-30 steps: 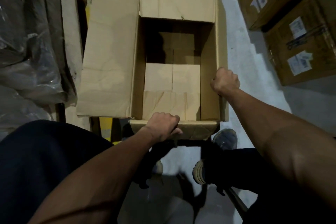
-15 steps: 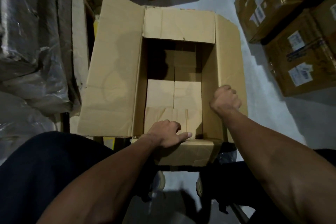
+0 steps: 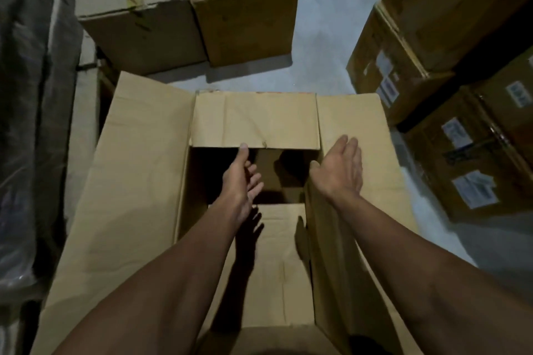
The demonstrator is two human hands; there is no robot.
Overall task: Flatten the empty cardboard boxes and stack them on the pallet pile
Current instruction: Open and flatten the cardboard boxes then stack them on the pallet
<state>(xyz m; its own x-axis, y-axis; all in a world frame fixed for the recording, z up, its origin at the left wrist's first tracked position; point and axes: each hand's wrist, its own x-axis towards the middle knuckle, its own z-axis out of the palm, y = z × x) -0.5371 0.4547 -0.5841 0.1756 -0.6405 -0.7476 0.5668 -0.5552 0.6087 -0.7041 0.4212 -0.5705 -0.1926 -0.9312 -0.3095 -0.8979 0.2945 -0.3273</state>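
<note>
Now both our hands have let go of the open cardboard box (image 3: pixel 138 196).
Earlier fists gripped its near rim; our left hand (image 3: pixel 240 181) reaches inside, fingers loose, while our right hand (image 3: pixel 341 170) hovers flat beside the right flap (image 3: pixel 372 158), holding nothing.

1 head-worn view looks steeply down, close over an open box (image 3: pixel 138 181); floor (image 3: pixel 323 37) beyond.
</note>
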